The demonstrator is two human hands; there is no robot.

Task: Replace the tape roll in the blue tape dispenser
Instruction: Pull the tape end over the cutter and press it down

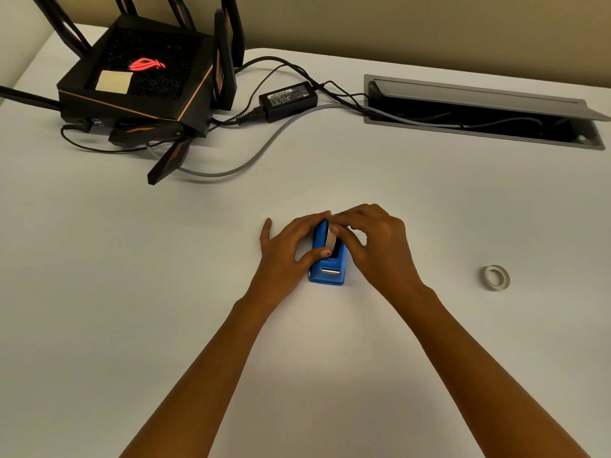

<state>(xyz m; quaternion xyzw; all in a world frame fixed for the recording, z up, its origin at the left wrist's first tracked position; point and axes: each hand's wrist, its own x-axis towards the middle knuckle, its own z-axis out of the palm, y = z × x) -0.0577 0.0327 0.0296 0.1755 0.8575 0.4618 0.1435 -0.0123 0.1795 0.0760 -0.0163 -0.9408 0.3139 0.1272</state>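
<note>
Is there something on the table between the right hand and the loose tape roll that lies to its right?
Nothing visible. Between the right hand, now at the blue dispenser, and the loose tape roll there is only bare table. The cables and the adapter lie much farther back.

A white table (165,259) runs back to a beige wall (429,28) — dim, warm light, with an open metal cable hatch (479,110) set into the tabletop.
</note>
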